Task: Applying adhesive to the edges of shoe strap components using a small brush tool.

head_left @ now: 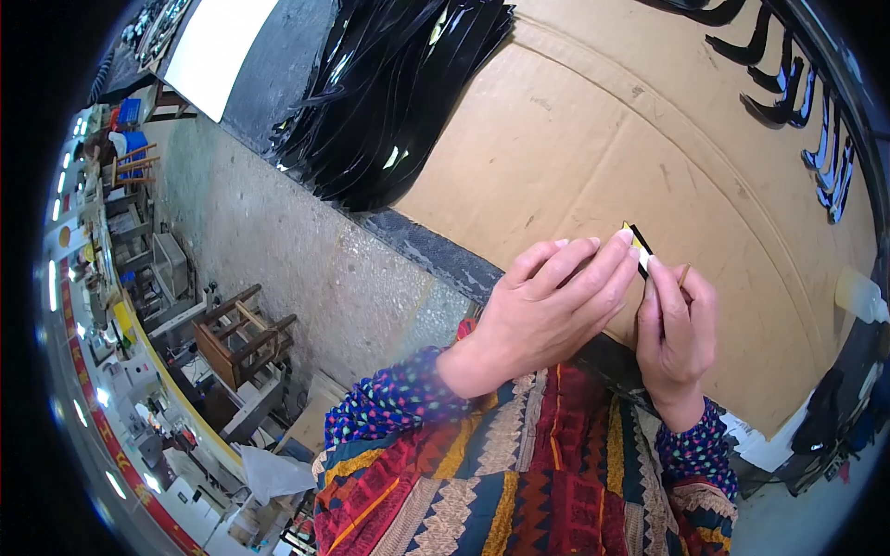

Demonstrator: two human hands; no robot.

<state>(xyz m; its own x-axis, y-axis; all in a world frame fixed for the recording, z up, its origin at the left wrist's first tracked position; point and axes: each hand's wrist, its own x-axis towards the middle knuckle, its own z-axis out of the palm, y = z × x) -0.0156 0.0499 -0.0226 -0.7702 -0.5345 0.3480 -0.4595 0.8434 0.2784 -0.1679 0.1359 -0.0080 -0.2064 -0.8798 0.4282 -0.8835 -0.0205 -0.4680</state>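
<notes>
Head view: your left hand [547,310] and right hand [675,334] fingers pinched shut on thin black strip [638,248], above cardboard tabletop [593,139]; strip's long axis runs diagonally, upper-left to lower-right; both hands equally near.

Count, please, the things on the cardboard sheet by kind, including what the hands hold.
Small black strip with a yellow end, pinched between left hand and right hand: 1
Heap of glossy black pieces: 1 (single pieces too many to tell)
Row of curved black pieces at the far edge: 1 (overlapping, number unclear)
Cardboard sheet: 1
Total: 4
</notes>
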